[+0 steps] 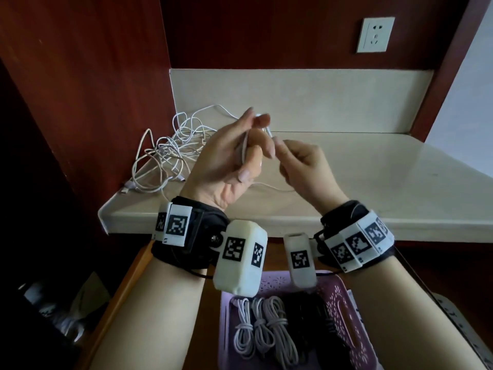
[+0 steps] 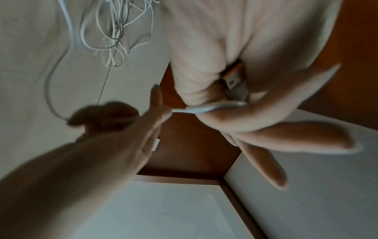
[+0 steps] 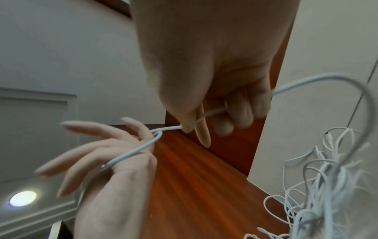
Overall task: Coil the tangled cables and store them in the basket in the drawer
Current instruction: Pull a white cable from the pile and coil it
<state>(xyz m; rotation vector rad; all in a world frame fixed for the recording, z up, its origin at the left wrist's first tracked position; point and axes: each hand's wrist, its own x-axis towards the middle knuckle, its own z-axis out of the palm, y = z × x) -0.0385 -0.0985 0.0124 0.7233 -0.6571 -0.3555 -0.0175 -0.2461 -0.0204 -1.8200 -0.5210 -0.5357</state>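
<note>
Above the beige counter (image 1: 360, 182) my left hand (image 1: 253, 140) holds a white cable (image 1: 244, 148). Its USB plug (image 2: 235, 80) is gripped between thumb and fingers, and the cord (image 3: 131, 154) loops over the fingers. My right hand (image 1: 280, 146) pinches the same cable (image 3: 169, 128) close beside the left fingers. From there the cord runs back through the curled right fingers. A tangle of white cables (image 1: 165, 153) lies on the counter's left rear corner. Below, a purple basket (image 1: 344, 300) in the open drawer (image 1: 125, 287) holds several coiled cables (image 1: 256, 324).
Dark red wood panels wall in the counter at the left and back. A white wall socket (image 1: 374, 34) sits high on the back panel. The counter's front edge (image 1: 266, 228) overhangs the drawer. Dim clutter lies on the floor at lower left (image 1: 53, 305).
</note>
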